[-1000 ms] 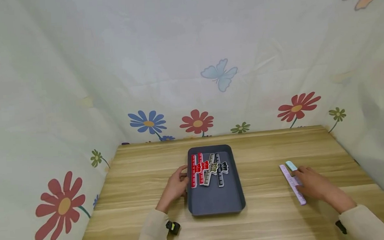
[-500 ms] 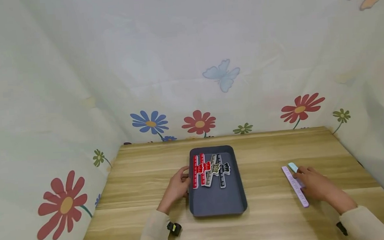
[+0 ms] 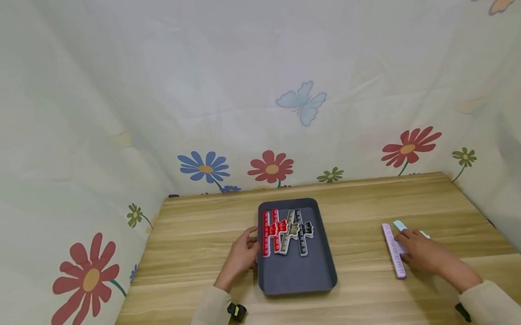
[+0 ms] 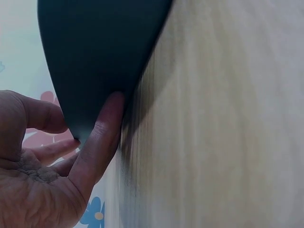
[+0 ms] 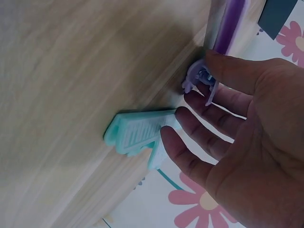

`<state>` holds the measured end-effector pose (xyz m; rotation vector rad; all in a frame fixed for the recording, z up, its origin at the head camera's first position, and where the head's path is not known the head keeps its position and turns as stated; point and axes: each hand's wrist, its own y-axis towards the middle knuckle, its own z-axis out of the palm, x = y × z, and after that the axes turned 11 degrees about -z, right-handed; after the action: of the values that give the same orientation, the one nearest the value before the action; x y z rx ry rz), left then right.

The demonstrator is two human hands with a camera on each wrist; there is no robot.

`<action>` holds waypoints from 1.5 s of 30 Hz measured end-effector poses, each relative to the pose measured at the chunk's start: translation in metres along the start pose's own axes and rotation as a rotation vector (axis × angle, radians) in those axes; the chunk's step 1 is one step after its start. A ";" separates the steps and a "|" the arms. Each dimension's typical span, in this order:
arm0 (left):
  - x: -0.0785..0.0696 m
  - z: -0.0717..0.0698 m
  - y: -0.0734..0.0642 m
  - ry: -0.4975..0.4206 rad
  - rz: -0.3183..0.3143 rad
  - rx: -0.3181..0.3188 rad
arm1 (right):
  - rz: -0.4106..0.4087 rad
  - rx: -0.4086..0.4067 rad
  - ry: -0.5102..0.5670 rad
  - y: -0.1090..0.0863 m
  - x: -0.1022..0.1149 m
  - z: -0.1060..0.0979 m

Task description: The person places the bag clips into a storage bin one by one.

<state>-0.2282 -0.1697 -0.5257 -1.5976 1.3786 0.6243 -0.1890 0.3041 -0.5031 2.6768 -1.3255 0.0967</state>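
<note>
My left hand (image 3: pixel 241 254) touches the left side of a dark grey tray (image 3: pixel 297 278). In the left wrist view, its thumb lies along the tray's outer wall (image 4: pixel 90 61) and other fingertips meet the edge. On the right, my right hand (image 3: pixel 424 254) pinches a purple page clip (image 3: pixel 394 253) with a long bar printed with piano keys. The right wrist view shows thumb and fingertip at the clip's handle (image 5: pixel 202 73). A mint-green clip (image 5: pixel 142 130) lies by the other fingers, partly hidden under the hand in the head view.
In the tray lie two red clips (image 3: pixel 266 236), a gold-toned clip (image 3: pixel 286 239) and a black clip (image 3: pixel 302 239), side by side with the gold one slanted. The wooden table (image 3: pixel 352 216) is bordered by a flower-printed cloth (image 3: pixel 351 128) at the back and sides.
The purple clip has turned to a more upright angle in the head view under my right hand. More of the mint-green clip shows past the fingers. My left hand stays at the tray.
</note>
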 end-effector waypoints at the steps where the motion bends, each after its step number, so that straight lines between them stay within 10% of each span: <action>1: 0.000 0.000 0.000 0.001 0.001 -0.003 | -0.010 -0.005 -0.003 0.001 0.000 0.000; 45: -0.005 0.000 -0.003 0.015 0.028 -0.018 | -0.018 -0.099 -0.031 0.034 0.025 -0.037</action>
<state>-0.2263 -0.1672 -0.5206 -1.6028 1.4122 0.6443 -0.2004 0.2699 -0.4597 2.6170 -1.2790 -0.0124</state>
